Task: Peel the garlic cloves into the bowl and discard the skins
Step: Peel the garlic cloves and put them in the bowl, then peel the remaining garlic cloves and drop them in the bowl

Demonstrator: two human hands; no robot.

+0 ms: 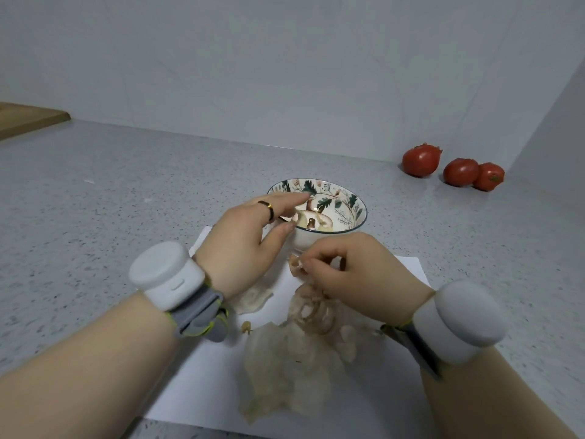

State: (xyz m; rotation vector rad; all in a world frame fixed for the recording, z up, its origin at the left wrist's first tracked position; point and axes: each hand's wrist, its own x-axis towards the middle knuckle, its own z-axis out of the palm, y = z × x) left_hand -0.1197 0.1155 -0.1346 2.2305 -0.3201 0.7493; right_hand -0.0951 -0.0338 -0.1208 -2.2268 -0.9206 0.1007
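Head view: left hand (243, 245) hovers with fingers straight over the bowl (364, 217), holding nothing. Right hand (354, 267) pinches a clove (296, 264) just before the bowl. Skins (285, 369) lie heaped on paper (202, 391) nearer me.

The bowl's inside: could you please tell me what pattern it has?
The bowl shows green leaves and brown mushrooms on cream, clearest in the head view.

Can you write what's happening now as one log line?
left hand: open over bowl | right hand: pinches garlic piece | skins: piled on paper
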